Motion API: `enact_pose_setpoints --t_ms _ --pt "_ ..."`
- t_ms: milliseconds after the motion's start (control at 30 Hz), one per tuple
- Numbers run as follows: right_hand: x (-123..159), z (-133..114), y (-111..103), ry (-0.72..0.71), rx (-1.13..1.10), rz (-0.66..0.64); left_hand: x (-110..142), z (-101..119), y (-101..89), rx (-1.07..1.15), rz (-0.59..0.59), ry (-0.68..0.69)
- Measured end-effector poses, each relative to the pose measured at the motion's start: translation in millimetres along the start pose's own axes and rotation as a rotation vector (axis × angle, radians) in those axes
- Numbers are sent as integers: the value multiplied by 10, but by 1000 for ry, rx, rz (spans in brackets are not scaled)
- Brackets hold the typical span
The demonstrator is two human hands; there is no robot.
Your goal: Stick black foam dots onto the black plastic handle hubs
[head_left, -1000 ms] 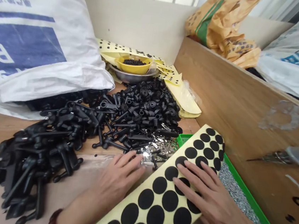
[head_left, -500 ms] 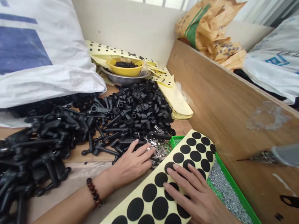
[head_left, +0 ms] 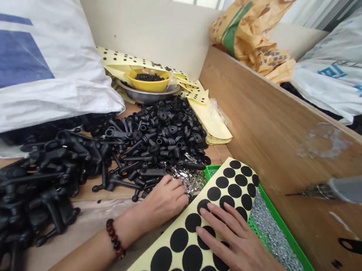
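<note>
My right hand [head_left: 240, 249] lies flat, fingers spread, on a pale yellow sheet of black round stickers [head_left: 189, 240] that leans over a green tray [head_left: 292, 246]. My left hand [head_left: 161, 200], with a bead bracelet at the wrist, has its fingers curled down into a small heap of shiny metal clips [head_left: 192, 180] just left of the sheet. What those fingers hold is hidden. A big pile of black plastic parts [head_left: 101, 153] spreads over the wooden table to the left and behind.
The green tray holds small silver screws [head_left: 271, 231]. A wooden side board [head_left: 281, 129] walls the right. A yellow bowl [head_left: 148, 80] in a steel dish sits at the back with used sticker sheets [head_left: 211, 121]. White sacks [head_left: 39, 64] lie at left; a metal tool tip [head_left: 320, 191] pokes in from the right.
My left hand went from flat beside the sheet forward into the metal clips, and its fingers curled shut. The right hand stayed on the sticker sheet. The view shifted a little.
</note>
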State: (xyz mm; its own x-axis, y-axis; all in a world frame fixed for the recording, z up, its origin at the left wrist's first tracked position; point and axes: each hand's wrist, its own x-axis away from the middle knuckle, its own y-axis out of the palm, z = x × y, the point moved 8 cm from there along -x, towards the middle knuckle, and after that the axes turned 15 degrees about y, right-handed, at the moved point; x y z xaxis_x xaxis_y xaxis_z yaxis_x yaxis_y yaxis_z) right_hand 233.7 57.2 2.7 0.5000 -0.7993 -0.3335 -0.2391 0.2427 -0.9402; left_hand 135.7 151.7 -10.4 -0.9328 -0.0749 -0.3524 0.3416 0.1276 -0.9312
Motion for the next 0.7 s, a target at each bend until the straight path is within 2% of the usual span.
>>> enact_pose_setpoints --t_ms 167,367,567,700 --pt "-28 -3 -3 -8 27 0 -29 136 73 -23 -102 46" --pt "-109 -69 -105 -111 126 138 -29 197 51 -14 -157 42" --pt "-117 -109 -126 -170 169 215 -28 154 -11 82 -159 -52" --pt "-142 -132 -111 -172 180 187 -27 41 -55 135 -127 -114"
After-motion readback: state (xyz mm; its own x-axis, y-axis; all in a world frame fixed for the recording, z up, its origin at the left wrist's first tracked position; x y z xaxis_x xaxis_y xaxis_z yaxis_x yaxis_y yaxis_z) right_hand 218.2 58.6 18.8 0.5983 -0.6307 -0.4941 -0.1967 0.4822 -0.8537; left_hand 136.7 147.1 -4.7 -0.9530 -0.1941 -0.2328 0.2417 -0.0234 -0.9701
